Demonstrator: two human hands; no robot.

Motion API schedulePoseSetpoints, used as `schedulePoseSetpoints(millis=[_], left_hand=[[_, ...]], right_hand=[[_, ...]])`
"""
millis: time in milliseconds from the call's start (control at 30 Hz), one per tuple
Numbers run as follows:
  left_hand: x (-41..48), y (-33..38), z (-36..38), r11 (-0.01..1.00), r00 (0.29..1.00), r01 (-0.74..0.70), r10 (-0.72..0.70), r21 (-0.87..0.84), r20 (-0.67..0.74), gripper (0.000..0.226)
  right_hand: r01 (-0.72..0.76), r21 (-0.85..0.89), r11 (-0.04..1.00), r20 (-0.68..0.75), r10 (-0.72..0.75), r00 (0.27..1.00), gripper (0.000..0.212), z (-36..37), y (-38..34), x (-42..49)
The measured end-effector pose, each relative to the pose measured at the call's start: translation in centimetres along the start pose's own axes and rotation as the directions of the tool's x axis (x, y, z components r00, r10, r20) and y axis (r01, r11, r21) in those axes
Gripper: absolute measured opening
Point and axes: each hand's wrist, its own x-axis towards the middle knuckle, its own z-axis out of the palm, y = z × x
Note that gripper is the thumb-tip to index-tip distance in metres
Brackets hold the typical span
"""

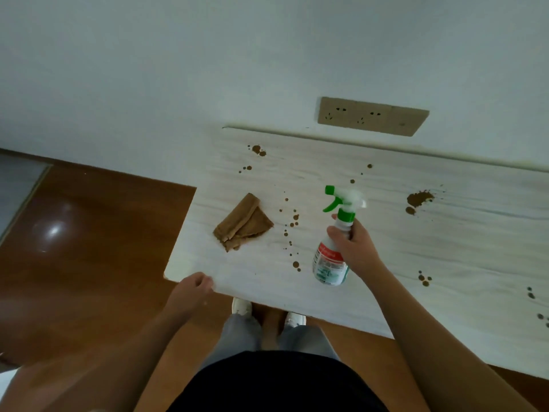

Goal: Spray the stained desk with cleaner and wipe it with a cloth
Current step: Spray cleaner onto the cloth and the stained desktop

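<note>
A white wood-grain desk (386, 248) carries brown stains: a line of drops (292, 224) down its middle, a big blotch (419, 200) at the right and small spots near the back. My right hand (352, 245) grips the neck of a white spray bottle (331, 260) with a green trigger and nozzle pointing left, held above the desk beside the drops. A folded brown cloth (242, 223) lies on the desk's left part. My left hand (194, 288) rests with curled fingers on the desk's front left corner, holding nothing.
The desk stands against a pale wall with a beige socket strip (371, 115) just above its back edge. Brown glossy floor (74, 233) lies to the left. My legs and white shoes (242, 306) stand at the desk's front edge.
</note>
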Motion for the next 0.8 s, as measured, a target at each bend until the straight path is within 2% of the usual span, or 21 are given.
schedulePoseSetpoints(millis=[100,200,233,300,467,633,800], left_hand=[[0.8,0.1,0.0,0.998,0.998,0.059,-0.059,0.001,-0.025,0.021],[1.3,0.6,-0.1,0.998,0.995,0.022,-0.028,-0.064,-0.1,0.013],[1.1,1.2,-0.1,1.0,0.988,-0.008,0.007,-0.002,-0.157,0.015],[1.3,1.6,-0.2,0.983,0.981,-0.05,0.081,0.176,-0.174,0.027],[3.4,0.8,-1.4,0.855,0.923,-0.281,0.366,0.435,-0.122,0.046],[5.9,-0.4,-2.4,0.746,0.901,-0.368,0.434,0.555,0.014,0.055],[7.7,-2.3,-2.9,0.674,0.842,-0.475,0.535,0.566,0.069,0.053]], right_hand=[[-0.046,-0.038,0.998,-0.016,0.046,0.999,0.018,-0.2,1.1,0.6],[-0.087,-0.065,0.994,-0.05,0.084,0.995,0.02,-0.1,1.2,1.2],[-0.095,-0.064,0.993,-0.062,0.091,0.994,0.02,0.1,1.1,1.4],[-0.093,-0.091,0.992,-0.062,0.087,0.994,0.016,0.5,0.8,1.6],[-0.094,-0.182,0.979,-0.01,0.093,0.996,0.02,2.7,-0.2,2.1],[-0.182,-0.3,0.936,0.034,0.201,0.979,0.03,5.3,-0.9,3.0],[-0.077,-0.309,0.948,0.05,0.097,0.994,0.018,7.7,-3.1,3.6]])
